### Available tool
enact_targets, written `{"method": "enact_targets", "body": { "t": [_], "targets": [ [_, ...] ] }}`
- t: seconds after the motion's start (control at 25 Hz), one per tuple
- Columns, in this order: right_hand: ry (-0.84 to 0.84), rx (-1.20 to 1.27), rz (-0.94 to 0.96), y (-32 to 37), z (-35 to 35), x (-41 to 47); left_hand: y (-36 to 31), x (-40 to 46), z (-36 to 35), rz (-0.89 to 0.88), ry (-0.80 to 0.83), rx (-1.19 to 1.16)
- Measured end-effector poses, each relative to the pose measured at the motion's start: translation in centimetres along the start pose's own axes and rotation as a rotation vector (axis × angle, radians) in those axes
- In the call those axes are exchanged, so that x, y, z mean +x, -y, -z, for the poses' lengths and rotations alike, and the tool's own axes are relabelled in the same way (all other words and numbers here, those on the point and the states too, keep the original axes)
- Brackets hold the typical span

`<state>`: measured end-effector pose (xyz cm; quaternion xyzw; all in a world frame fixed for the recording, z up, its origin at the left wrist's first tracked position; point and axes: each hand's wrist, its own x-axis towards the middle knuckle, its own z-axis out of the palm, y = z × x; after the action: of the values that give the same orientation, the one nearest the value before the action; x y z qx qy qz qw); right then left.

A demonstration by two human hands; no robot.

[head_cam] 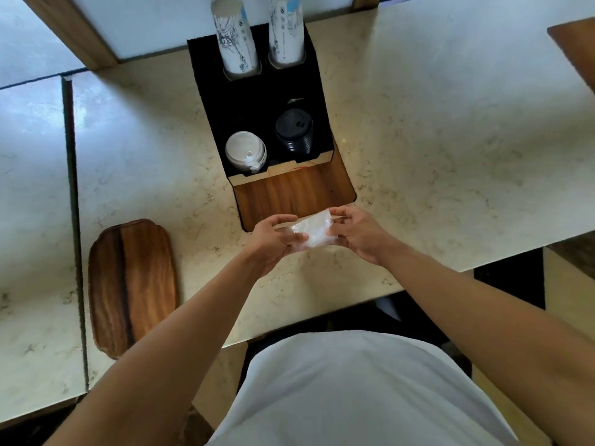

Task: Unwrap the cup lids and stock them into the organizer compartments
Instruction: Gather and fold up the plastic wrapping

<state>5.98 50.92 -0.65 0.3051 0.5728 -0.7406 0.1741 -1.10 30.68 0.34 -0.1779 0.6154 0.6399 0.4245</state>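
Both hands met over the near edge of the counter (418, 130), just in front of the organizer (264, 101). Between them was a crumpled clear wrapper (314, 231), held in the air above the counter and overlapping the organizer's wooden front lip in the view. The left hand (273, 241) gripped the wrapper's left end, its fingers curled around the plastic with the thumb on top. The right hand (357, 233) pinched the right end, thumb and forefinger closed on it and the other fingers curled beneath. Whether any lids were inside the wrapper could not be told. In the organizer, a stack of white lids (245, 151) sat in the near left compartment and a stack of black lids (294, 130) in the near right one. Two stacks of paper cups (236, 40) stood in the two far holes, side by side. A wooden tray (132, 284) lay on the counter to the left, well apart from the hands.
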Motion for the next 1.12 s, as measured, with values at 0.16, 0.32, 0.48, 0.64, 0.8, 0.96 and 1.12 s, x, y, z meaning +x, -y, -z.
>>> {"method": "enact_targets", "body": {
  "t": [0.16,0.32,0.48,0.64,0.8,0.96,1.12],
  "targets": [
    [-0.119,0.112,0.006,-2.4,1.8,-1.2,0.5,1.2,-2.0,-0.011,0.07,0.177],
    [-0.184,0.187,0.024,-4.8,4.7,-3.1,1.0,1.0,-5.1,-0.039,0.171,0.239],
    [-0.23,0.246,0.056,-6.6,7.5,-5.0,1.8,-0.1,-8.8,-0.055,0.197,0.313],
    [-0.284,0.372,0.107,-8.6,11.8,-8.0,3.0,-1.6,-13.8,0.01,0.242,0.322],
    [-0.322,0.522,0.158,-11.2,16.6,-12.2,5.8,-3.4,-19.9,0.051,0.289,0.383],
    [-0.413,0.514,0.136,-15.2,22.0,-16.9,10.5,-5.0,-26.8,0.07,0.339,0.511],
    [-0.515,0.617,0.077,-19.7,26.5,-20.8,15.2,-5.2,-32.7,0.11,0.33,0.628]
  ]
}}
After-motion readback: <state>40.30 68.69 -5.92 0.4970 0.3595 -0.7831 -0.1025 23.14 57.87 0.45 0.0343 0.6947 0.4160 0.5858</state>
